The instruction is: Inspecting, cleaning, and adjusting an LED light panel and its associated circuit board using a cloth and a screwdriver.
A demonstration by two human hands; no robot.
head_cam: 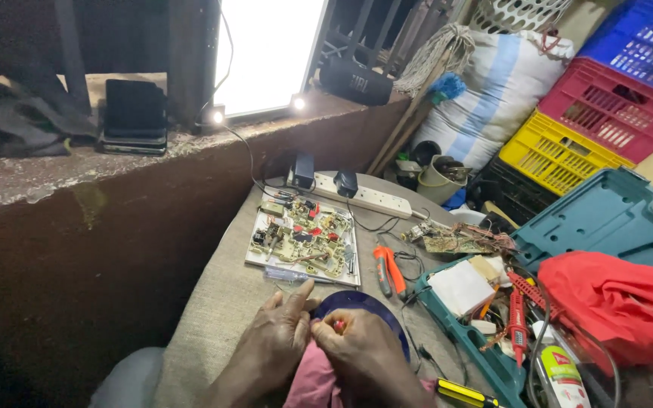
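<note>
both hands are working at the table's near edge — left hand (pixel 277 340) is curling loosely, thumb resting on the blue dish (pixel 360 306). right hand (pixel 360 351) is pinching a small red part (pixel 338 326) between its fingertips, over pink cloth (pixel 315 381). best keeping the pinch light, wrists braced on the table. part's too small — can't tell its long axis or which way it's pointing.

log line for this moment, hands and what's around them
left hand: on pink cloth | right hand: pinching small red part | blue dish behind hands | circuit board beyond | orange cutter to right
</note>
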